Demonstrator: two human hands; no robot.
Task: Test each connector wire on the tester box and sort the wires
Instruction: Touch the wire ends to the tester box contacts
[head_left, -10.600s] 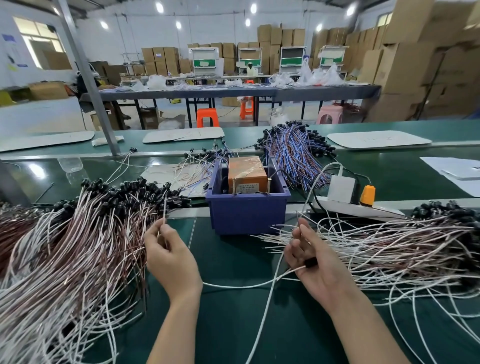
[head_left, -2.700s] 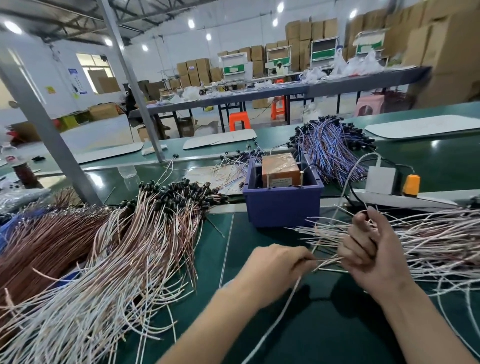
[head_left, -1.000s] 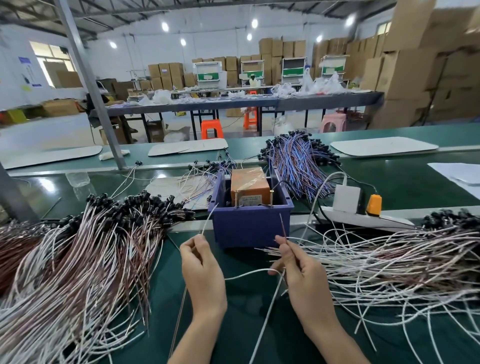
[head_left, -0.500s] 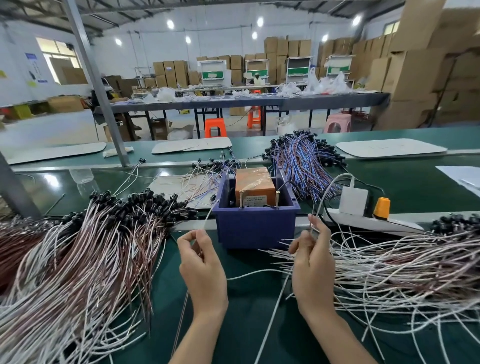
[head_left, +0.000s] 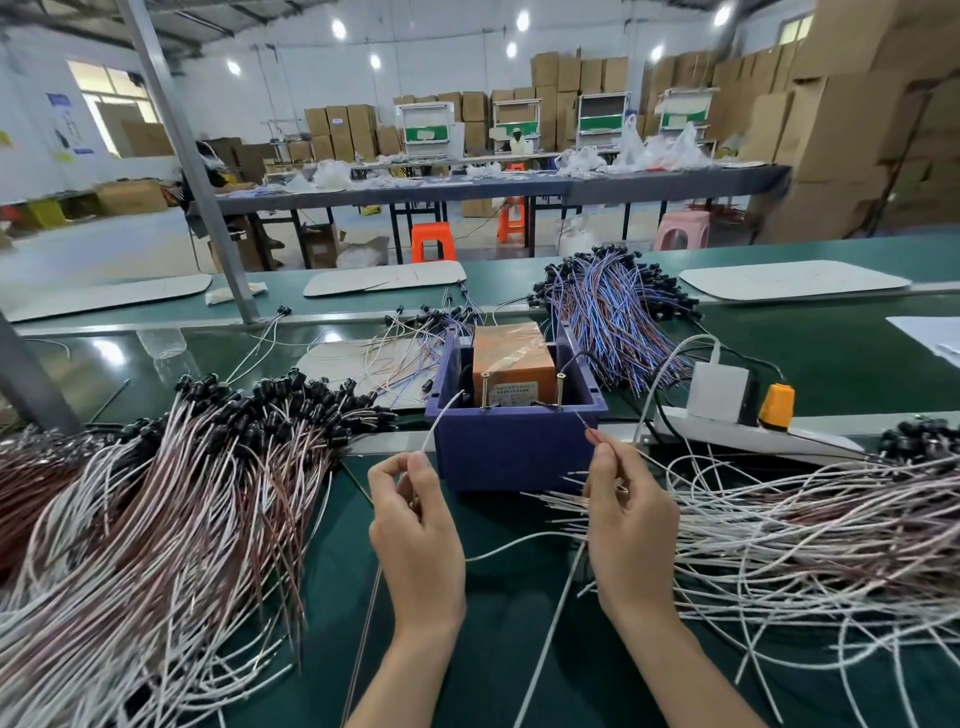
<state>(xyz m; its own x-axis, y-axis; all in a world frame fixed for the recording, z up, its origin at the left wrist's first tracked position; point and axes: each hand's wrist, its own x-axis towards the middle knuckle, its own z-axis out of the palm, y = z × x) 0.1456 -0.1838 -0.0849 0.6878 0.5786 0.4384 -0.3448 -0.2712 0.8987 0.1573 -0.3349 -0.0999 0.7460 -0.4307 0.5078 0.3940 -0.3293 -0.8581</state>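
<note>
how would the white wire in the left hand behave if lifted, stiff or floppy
Probably springy over short lengths: above the left hand the white wire stands in an arc unsupported. Likely light, being so thin. Longer stretches probably sag, like those draped on the green table.

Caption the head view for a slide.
Left hand pinches a white lead, right hand a brown lead, tips near the two screws at the blue bin holding the orange tester box.

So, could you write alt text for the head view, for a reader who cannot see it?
The left hand pinches a white wire end and the right hand a reddish wire end, before a blue bin holding an orange tester box. Wire piles lie on both sides.
</note>
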